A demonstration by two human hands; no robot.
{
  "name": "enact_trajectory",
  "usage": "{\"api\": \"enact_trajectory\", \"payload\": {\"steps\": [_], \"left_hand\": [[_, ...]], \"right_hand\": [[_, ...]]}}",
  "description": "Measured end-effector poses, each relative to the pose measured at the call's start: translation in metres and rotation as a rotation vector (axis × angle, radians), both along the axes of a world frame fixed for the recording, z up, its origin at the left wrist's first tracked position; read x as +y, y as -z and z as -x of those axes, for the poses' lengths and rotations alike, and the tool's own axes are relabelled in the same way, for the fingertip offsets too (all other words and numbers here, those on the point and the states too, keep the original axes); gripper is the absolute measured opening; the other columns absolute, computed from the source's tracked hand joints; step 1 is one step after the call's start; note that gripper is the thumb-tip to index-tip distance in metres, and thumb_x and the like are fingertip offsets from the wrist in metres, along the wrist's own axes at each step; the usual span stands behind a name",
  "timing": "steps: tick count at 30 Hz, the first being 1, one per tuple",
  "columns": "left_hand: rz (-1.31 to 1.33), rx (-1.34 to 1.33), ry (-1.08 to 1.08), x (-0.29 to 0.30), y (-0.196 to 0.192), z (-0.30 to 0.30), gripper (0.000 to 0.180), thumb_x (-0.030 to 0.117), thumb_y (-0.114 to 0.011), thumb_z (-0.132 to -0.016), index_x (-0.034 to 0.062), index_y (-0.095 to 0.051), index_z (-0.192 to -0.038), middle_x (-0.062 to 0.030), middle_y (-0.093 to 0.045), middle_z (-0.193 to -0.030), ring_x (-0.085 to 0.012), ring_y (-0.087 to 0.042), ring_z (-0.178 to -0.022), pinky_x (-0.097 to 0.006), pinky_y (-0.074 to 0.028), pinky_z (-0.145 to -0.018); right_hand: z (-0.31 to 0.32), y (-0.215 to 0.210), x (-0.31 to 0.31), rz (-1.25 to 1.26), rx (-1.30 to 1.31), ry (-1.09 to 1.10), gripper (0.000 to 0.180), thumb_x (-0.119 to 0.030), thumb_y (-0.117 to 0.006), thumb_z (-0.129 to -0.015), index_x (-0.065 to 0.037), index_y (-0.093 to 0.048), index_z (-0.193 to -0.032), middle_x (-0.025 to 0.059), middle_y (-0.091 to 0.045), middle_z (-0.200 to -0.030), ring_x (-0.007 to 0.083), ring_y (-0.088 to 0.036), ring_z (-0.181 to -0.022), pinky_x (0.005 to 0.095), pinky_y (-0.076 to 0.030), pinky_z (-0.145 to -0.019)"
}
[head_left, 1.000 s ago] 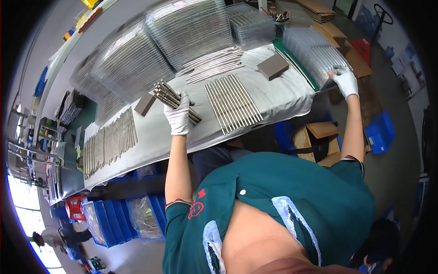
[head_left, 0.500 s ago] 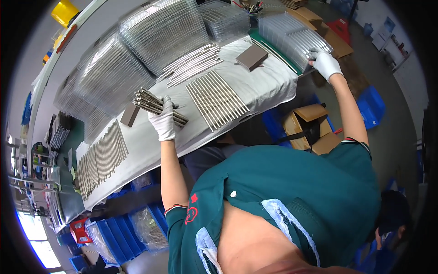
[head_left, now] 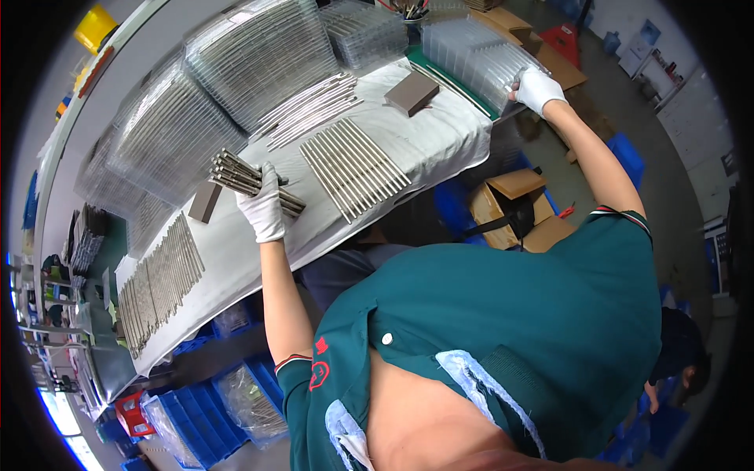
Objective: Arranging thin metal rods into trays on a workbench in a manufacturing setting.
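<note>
Rods [head_left: 245,179] lie bundled under the left hand [head_left: 265,206], which clasps them, long axis pointing up-left, while the right hand [head_left: 537,86] grips far-off clear trays [head_left: 479,53].

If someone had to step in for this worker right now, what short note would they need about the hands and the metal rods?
Left hand: gloved, closed around a bundle of metal rods over the white cloth.
Right hand: gloved, stretched far right, gripping the stack of clear trays.
Done: a row of rods laid side by side mid-cloth, another row at the left end, more loose ones farther back.
Left: the held bundle is not yet laid out. Two brown blocks lie on the cloth.
</note>
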State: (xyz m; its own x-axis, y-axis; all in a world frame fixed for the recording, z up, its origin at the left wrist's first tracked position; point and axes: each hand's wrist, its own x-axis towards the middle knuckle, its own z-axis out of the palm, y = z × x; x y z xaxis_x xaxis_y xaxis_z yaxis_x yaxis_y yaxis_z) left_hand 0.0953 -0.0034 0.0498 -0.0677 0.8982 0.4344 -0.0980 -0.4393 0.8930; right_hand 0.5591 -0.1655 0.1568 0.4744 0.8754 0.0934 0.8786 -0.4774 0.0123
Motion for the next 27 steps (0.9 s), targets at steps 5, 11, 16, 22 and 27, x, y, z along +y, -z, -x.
{"api": "enact_trajectory", "payload": {"steps": [5, 11, 16, 22, 27], "left_hand": [[0.044, -0.024, 0.036, -0.008, -0.010, -0.005, 0.014, 0.006, -0.068, -0.086, 0.0029, -0.056, -0.091, -0.0018, -0.057, -0.074, -0.0088, -0.055, -0.060, -0.027, -0.050, -0.053], [-0.002, 0.017, -0.004, -0.002, -0.001, -0.003, 0.014, 0.006, -0.069, -0.085, 0.0035, -0.056, -0.091, -0.0008, -0.057, -0.075, -0.0077, -0.054, -0.061, -0.027, -0.049, -0.053], [0.015, -0.030, 0.018, -0.002, 0.003, -0.001, 0.016, 0.007, -0.071, -0.084, 0.0038, -0.058, -0.092, -0.0002, -0.057, -0.076, -0.0070, -0.052, -0.065, -0.025, -0.048, -0.057], [-0.006, 0.019, -0.014, 0.010, 0.016, 0.003, 0.016, 0.007, -0.071, -0.084, 0.0034, -0.058, -0.092, 0.0005, -0.058, -0.077, -0.0069, -0.052, -0.066, -0.025, -0.047, -0.058], [-0.035, 0.026, -0.006, 0.006, 0.013, 0.004, 0.015, 0.005, -0.068, -0.085, 0.0032, -0.056, -0.093, -0.0014, -0.057, -0.075, -0.0096, -0.055, -0.062, -0.027, -0.051, -0.055]], "right_hand": [[-0.014, -0.006, 0.009, 0.103, -0.020, 0.004, 0.033, -0.036, -0.070, -0.077, -0.008, -0.073, -0.094, 0.0188, -0.067, -0.099, 0.0338, -0.064, -0.096, 0.0416, -0.049, -0.082], [-0.049, -0.007, 0.013, -0.081, 0.616, 0.069, 0.026, -0.023, -0.064, -0.089, 0.002, -0.059, -0.089, 0.0071, -0.059, -0.081, 0.0144, -0.059, -0.074, 0.0293, -0.052, -0.067], [-0.026, -0.011, 0.006, -0.258, 0.993, 0.164, 0.035, -0.025, -0.057, -0.094, 0.002, -0.049, -0.114, 0.0106, -0.055, -0.105, 0.0197, -0.060, -0.087, 0.0361, -0.058, -0.078], [-0.050, 0.008, 0.009, -0.784, 1.219, 0.167, 0.033, -0.022, -0.062, -0.091, 0.003, -0.053, -0.111, 0.0094, -0.058, -0.102, 0.0188, -0.059, -0.088, 0.0319, -0.059, -0.078], [-0.031, -0.017, 0.015, -0.669, 0.714, 0.046, 0.044, -0.024, -0.071, -0.083, 0.003, -0.055, -0.114, 0.0121, -0.064, -0.101, 0.0194, -0.061, -0.094, 0.0320, -0.050, -0.081]]}}
